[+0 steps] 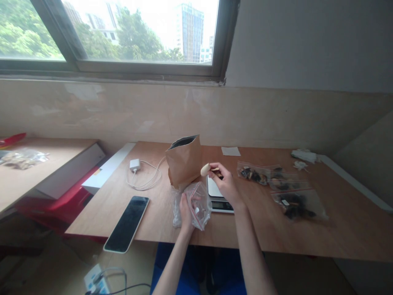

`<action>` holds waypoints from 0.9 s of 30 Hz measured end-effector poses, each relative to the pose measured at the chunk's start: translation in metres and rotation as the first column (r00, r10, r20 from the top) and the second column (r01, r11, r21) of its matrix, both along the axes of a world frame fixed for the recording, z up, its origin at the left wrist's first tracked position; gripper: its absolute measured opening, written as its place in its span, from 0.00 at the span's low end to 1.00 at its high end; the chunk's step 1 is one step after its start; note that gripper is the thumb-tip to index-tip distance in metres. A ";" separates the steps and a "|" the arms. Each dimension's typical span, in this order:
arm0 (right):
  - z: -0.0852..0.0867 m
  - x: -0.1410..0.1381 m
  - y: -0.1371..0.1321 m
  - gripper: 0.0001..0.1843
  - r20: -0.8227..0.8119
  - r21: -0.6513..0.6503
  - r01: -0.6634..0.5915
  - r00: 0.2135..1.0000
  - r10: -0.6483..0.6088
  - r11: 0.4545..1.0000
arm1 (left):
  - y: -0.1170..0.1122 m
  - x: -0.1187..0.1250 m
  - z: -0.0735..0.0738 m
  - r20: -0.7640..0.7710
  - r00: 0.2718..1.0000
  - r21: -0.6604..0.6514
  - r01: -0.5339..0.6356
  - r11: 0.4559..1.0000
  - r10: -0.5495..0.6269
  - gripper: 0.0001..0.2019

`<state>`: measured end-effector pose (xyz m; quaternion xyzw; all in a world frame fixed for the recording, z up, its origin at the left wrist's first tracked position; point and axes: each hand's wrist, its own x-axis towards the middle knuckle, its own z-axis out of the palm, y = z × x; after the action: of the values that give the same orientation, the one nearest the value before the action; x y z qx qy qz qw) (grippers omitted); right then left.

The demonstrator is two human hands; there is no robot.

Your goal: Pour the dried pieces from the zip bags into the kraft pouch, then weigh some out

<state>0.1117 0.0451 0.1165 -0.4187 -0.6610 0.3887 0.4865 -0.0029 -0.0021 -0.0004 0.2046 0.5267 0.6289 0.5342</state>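
Note:
My left hand is closed round a clear zip bag with a red seal line, near the table's front edge. My right hand pinches a pale, oval piece of what looks like dried food, with darker brown pieces between the fingers. Under that hand lies a digital kitchen scale, partly hidden; its display faces me and I cannot read it. Just behind the clear bag stands an open brown paper bag with a dark inside.
Several zip bags of dark dried pieces lie on the right. A phone overhangs the front edge at left, near a white charger and cable. White paper lies at the back. A red stool stands left.

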 end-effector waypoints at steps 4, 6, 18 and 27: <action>0.029 -0.018 0.055 0.10 -0.063 0.240 0.130 0.991 -0.118 0.962 | 0.000 -0.001 -0.002 -0.008 1.000 0.013 0.013 1.000 -0.013 0.28; 0.037 -0.030 0.082 0.09 -0.030 0.346 0.145 0.989 -0.143 0.927 | 0.000 -0.001 -0.004 -0.007 1.000 0.029 0.003 1.000 -0.003 0.28; 0.035 -0.053 0.125 0.07 0.340 0.470 -0.054 0.932 -0.124 0.881 | 0.000 -0.001 -0.004 -0.021 1.000 0.041 -0.004 0.999 0.004 0.29; 0.056 -0.043 0.127 0.06 0.567 0.360 -0.236 0.824 -0.011 0.903 | 0.001 -0.001 -0.008 -0.063 0.998 0.031 0.012 0.999 -0.010 0.30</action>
<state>0.0683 0.1720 0.1729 -0.3595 -0.8648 0.1293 0.3260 -0.0038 -0.0010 -0.0086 0.2353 0.5321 0.6274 0.5175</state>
